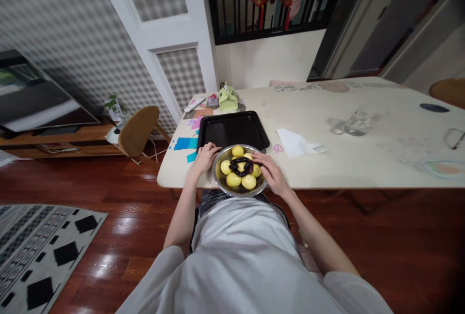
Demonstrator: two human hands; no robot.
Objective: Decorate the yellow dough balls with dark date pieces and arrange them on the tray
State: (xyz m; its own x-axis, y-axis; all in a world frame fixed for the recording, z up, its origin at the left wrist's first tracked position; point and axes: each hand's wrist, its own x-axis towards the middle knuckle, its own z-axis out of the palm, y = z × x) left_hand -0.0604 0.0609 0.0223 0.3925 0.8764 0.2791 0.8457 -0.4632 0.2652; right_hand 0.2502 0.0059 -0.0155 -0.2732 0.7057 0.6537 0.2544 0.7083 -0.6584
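Note:
A round metal bowl stands at the table's front edge, close against my body. In it lie several yellow lemon-like fruits, with a ring of dark, shiny oblong pieces on top; their kind is unclear. My right hand reaches over the bowl's right rim, fingers stretched out at the fruit and dark pieces. On the other side, my left hand rests by the bowl's left rim, fingers extended near a corner of the black tray. That rectangular tray lies flat just behind the bowl.
On the white table are a clear glass, a white paper sheet, a dark oval object, a green box and a white remote. A wooden chair stands to the left.

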